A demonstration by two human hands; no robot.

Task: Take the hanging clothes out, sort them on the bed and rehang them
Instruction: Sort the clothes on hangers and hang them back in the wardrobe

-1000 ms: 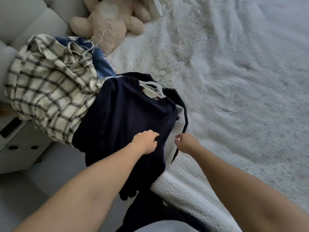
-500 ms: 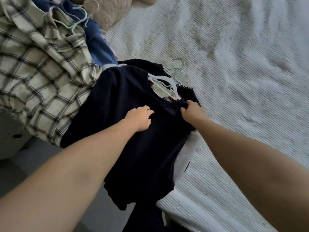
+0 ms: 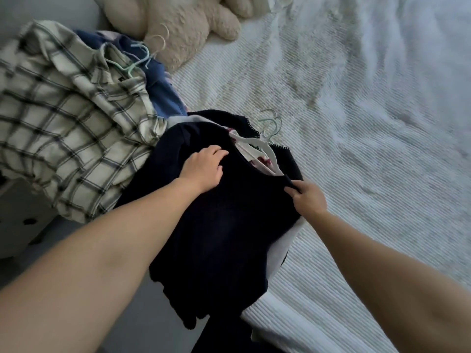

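Note:
A dark navy top (image 3: 224,225) lies on top of a pile at the bed's left edge, hanging partly over the side, with a white hanger (image 3: 257,149) in its neck. My left hand (image 3: 202,168) rests on its left shoulder, fingers curled into the cloth. My right hand (image 3: 307,198) pinches the right shoulder of the same top. To the left lies a cream checked shirt (image 3: 68,128) on a pale green hanger (image 3: 137,63), with a blue garment (image 3: 163,93) under it. More hanger hooks (image 3: 272,123) stick out behind the navy top.
The white ribbed bedspread (image 3: 356,149) stretches right and away. A beige plush toy (image 3: 183,26) sits at the head of the bed. A pale bedside unit (image 3: 23,215) stands at the lower left, beside the grey floor (image 3: 137,307).
Both hands have moved up the navy top from its lower part to its shoulders. The right hand now pinches the cloth by the hanger's end.

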